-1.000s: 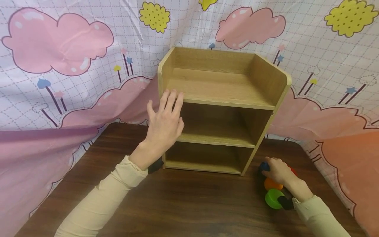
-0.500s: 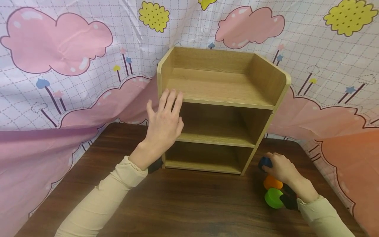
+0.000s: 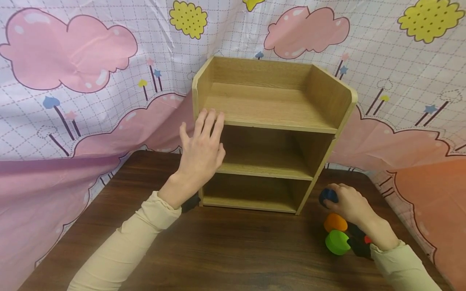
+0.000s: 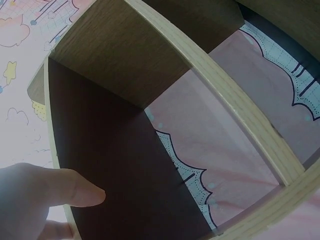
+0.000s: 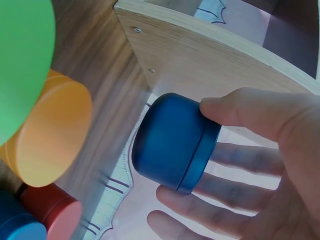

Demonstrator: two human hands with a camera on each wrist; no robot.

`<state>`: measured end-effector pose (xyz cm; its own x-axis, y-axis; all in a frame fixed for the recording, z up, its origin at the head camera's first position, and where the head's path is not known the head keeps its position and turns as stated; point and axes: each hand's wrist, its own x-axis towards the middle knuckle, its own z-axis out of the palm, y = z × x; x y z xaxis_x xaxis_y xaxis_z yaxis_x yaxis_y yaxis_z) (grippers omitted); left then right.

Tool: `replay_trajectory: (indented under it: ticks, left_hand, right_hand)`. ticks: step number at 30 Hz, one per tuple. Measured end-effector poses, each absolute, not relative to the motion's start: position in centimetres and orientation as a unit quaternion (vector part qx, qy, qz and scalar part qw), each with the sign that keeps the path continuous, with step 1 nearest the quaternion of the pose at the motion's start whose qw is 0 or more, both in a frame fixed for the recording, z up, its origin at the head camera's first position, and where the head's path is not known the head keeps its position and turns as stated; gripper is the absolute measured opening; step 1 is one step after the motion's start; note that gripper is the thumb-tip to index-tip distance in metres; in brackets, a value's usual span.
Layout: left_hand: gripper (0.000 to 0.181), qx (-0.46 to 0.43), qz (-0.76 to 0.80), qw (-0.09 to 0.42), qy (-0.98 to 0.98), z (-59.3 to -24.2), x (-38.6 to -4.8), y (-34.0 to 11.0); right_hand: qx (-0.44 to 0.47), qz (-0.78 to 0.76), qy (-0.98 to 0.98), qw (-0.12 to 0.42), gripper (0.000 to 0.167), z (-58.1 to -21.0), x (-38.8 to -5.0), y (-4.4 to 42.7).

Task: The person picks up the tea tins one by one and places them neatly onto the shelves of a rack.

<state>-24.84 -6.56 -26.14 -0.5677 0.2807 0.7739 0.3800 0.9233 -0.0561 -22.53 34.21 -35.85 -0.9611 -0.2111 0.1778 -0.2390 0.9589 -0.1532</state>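
Observation:
A small blue cup-shaped piece [image 5: 172, 142] with a rounded end and a banded rim is held by my right hand [image 3: 351, 204], thumb on one side and fingers on the other. In the head view it is off the right side of the wooden shelf unit [image 3: 273, 125]. My left hand [image 3: 202, 151] holds the front edge of the unit's top board near the left. Its fingers are spread over the board; in the left wrist view the thumb [image 4: 75, 189] lies along the dark underside.
On the dark wooden table [image 3: 233, 250] at right stand an orange piece [image 3: 335, 223] and a green piece [image 3: 337, 242]. A red piece [image 5: 55, 212] and another blue piece [image 5: 22, 225] show in the right wrist view. Patterned cloth [image 3: 109, 133] hangs behind.
My right hand has lifted the blue piece slightly up and to the right, apart from the orange and green pieces. The left hand stays on the shelf unit.

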Motion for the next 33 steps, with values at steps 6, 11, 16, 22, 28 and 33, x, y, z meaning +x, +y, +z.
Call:
replay_trajectory:
  ticks: [6, 11, 16, 22, 28, 33]
  left_hand:
    - [0.071, -0.189, -0.065, 0.427, -0.882, -26.2, -24.9, -6.6]
    - [0.071, -0.189, -0.068, 0.426, -0.882, -26.3, -25.0, -6.6]
    - [0.071, -0.191, -0.069, 0.426, -0.882, -26.2, -25.0, -6.5]
    - [0.071, -0.189, -0.062, 0.428, -0.881, -26.2, -25.0, -6.5]
    - [0.071, -0.187, -0.062, 0.427, -0.882, -26.2, -24.9, -6.5]
    - [0.071, -0.187, -0.063, 0.430, -0.881, -26.3, -25.0, -6.5]
  right_hand:
    - [0.105, 0.081, -0.988, 0.081, 0.053, -34.9, -22.2, 34.1]
    - [0.107, 0.076, -0.987, 0.093, 0.052, -34.3, -22.0, 34.0]
    - [0.113, 0.074, -0.985, 0.104, 0.051, -33.6, -21.7, 33.8]
    - [0.117, 0.069, -0.985, 0.110, 0.052, -32.9, -21.3, 33.6]
    - [0.116, 0.066, -0.984, 0.115, 0.053, -32.4, -21.1, 33.4]
    - [0.116, 0.060, -0.984, 0.121, 0.052, -31.8, -21.0, 33.2]
